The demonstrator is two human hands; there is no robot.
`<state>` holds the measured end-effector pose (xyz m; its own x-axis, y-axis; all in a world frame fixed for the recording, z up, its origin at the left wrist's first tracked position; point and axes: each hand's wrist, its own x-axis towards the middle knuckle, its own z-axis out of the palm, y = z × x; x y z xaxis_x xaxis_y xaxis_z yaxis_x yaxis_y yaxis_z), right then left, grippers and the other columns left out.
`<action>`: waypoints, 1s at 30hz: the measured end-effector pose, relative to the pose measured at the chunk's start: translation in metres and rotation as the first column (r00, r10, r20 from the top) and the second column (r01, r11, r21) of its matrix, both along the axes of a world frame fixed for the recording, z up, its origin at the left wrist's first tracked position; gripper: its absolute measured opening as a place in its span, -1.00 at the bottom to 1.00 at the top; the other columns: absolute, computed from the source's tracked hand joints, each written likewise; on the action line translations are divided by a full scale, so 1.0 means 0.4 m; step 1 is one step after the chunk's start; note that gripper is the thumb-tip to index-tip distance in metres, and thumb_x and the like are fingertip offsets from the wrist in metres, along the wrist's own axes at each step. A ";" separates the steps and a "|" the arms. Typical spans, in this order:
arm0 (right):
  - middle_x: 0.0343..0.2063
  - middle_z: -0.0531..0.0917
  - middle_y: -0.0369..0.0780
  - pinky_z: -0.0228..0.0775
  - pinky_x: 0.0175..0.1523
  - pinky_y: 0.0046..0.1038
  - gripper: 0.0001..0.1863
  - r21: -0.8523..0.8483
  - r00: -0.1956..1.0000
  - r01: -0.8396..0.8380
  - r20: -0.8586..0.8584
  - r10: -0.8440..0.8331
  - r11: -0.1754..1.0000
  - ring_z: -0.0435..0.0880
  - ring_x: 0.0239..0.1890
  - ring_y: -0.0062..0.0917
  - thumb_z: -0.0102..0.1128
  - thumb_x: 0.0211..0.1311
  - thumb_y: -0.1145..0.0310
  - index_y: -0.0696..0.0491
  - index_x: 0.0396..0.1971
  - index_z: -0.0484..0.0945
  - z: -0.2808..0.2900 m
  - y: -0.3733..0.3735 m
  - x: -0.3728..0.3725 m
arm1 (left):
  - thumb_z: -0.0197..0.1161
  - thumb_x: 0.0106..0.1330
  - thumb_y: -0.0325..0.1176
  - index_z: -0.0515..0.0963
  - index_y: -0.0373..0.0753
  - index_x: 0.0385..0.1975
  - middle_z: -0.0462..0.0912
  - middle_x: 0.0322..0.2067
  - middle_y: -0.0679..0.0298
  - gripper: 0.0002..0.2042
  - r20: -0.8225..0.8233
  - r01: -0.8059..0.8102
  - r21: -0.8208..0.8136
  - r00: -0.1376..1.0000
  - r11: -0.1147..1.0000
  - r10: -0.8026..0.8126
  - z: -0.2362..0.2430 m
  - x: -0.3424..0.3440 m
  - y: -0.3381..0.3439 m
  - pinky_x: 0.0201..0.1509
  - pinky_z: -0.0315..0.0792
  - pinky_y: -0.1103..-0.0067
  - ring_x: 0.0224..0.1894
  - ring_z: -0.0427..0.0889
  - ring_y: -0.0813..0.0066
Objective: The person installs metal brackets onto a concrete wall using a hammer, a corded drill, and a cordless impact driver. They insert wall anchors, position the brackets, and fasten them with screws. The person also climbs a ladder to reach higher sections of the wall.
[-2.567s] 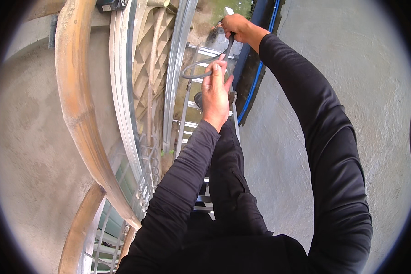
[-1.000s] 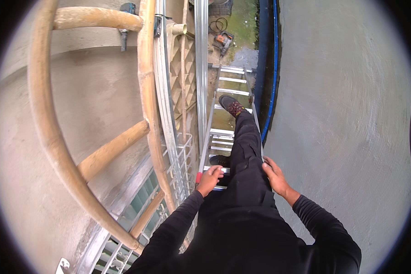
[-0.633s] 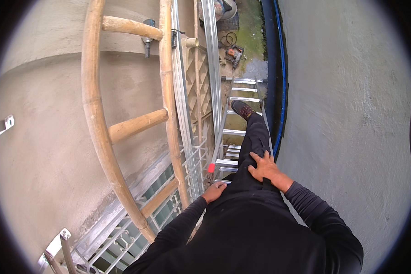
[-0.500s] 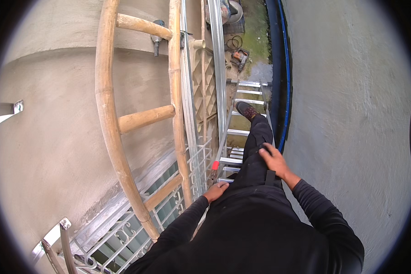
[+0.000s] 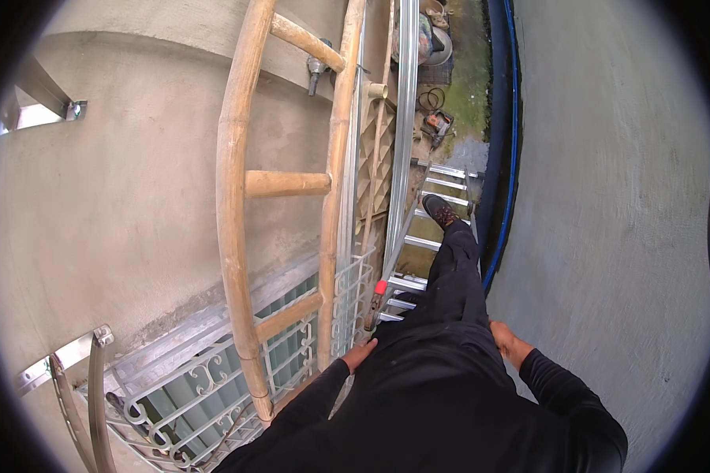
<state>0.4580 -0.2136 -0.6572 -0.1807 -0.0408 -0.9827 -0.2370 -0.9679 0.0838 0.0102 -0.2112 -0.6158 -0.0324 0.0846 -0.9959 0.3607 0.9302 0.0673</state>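
Standing on a metal ladder (image 5: 423, 243)

It occupies the centre of the frame. At lower centre, the left hand (image 5: 360, 355) and right hand (image 5: 510, 343) sit beside the black trousers (image 5: 452, 276); whether their fingers grip anything, I cannot tell.

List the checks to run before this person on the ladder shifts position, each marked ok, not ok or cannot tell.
1. Upper shoe in the picture planted on a rung of the metal ladder: cannot tell; it is at the rungs, but the sole contact is hidden.
2. Left hand gripping the ladder: cannot tell; it is by the left hip, fingers partly hidden.
3. Right hand gripping the ladder: cannot tell; it is by the right hip, fingertips hidden.
4. Corded power tool off the rungs: ok; it lies on the ground.
5. Drill by the bamboo ladder secured: cannot tell.
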 end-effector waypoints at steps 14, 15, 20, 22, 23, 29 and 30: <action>-0.01 0.76 -0.10 0.69 -0.07 0.02 -0.55 0.147 0.816 -0.574 0.020 0.578 0.805 0.78 -0.06 -0.17 0.06 0.50 0.18 0.17 0.19 0.58 -0.035 0.152 0.128 | 0.28 0.44 -0.05 0.73 -0.36 -0.20 0.75 -0.15 -0.17 -0.60 -0.511 0.513 0.132 0.768 0.848 -0.385 -0.073 0.091 -0.134 0.09 0.56 0.09 -0.02 0.72 -0.21; -0.02 0.77 -0.06 0.68 -0.05 0.02 -0.55 0.132 0.782 -0.613 -0.044 0.622 0.779 0.79 -0.04 -0.13 0.09 0.49 0.17 0.17 0.17 0.59 -0.053 0.201 0.148 | 0.29 0.44 -0.04 0.73 -0.35 -0.21 0.75 -0.17 -0.17 -0.60 -0.506 0.490 0.140 0.782 0.860 -0.363 -0.059 0.101 -0.134 0.07 0.56 0.09 -0.03 0.72 -0.21; -0.11 0.73 0.19 0.58 0.09 0.01 -0.65 0.351 0.279 -0.933 0.572 0.771 0.078 0.71 0.02 0.14 0.22 0.39 0.21 0.18 -0.04 0.66 -0.229 0.591 0.132 | 0.27 0.45 0.01 0.70 -0.36 -0.32 0.73 -0.27 -0.17 -0.55 -0.461 0.448 0.134 0.818 0.884 -0.345 -0.018 0.125 -0.173 -0.03 0.52 0.07 -0.10 0.69 -0.26; -0.11 0.72 0.15 0.57 0.07 0.01 -0.69 0.415 0.345 -0.910 0.751 0.563 0.003 0.69 0.00 0.14 0.21 0.39 0.23 0.18 -0.09 0.64 -0.302 0.823 0.081 | 0.26 0.46 0.03 0.69 -0.37 -0.35 0.72 -0.28 -0.18 -0.53 -0.367 0.469 0.102 0.838 0.877 -0.405 -0.012 0.131 -0.192 -0.03 0.52 0.07 -0.09 0.69 -0.26; -0.15 0.73 0.15 0.56 0.06 0.00 -0.71 0.477 0.433 -0.879 0.801 0.413 -0.003 0.70 -0.03 0.14 0.19 0.41 0.24 0.20 -0.14 0.62 -0.332 0.942 0.040 | 0.23 0.48 0.02 0.67 -0.36 -0.30 0.72 -0.26 -0.17 -0.55 -0.366 0.462 0.153 0.848 0.874 -0.384 -0.011 0.137 -0.196 -0.02 0.52 0.06 -0.09 0.69 -0.26; -0.08 0.72 0.10 0.50 0.18 -0.07 -0.57 0.640 0.628 -0.762 0.768 0.125 -0.101 0.69 0.05 0.03 0.23 0.41 0.23 0.12 0.17 0.51 -0.456 1.610 -0.263 | 0.07 0.59 -0.12 0.65 -0.29 -0.19 0.70 -0.22 -0.10 -0.65 -0.298 0.487 0.068 0.843 0.871 -0.448 0.017 0.200 -0.170 -0.02 0.53 0.05 -0.10 0.69 -0.21; -0.07 0.71 0.08 0.49 0.20 -0.09 -0.54 0.676 0.666 -0.727 0.737 0.119 -0.119 0.68 0.07 0.02 0.24 0.41 0.23 0.10 0.21 0.48 -0.478 1.695 -0.312 | 0.06 0.60 -0.14 0.65 -0.27 -0.19 0.69 -0.22 -0.09 -0.67 -0.308 0.482 0.064 0.842 0.874 -0.442 0.026 0.211 -0.165 -0.01 0.53 0.06 -0.10 0.69 -0.19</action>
<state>0.3333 0.4643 -0.8483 -0.2553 0.9522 -0.1679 0.5598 0.0040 -0.8286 0.0947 -0.2772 -0.6054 -0.2261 0.2901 -0.9299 0.7687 0.6395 0.0127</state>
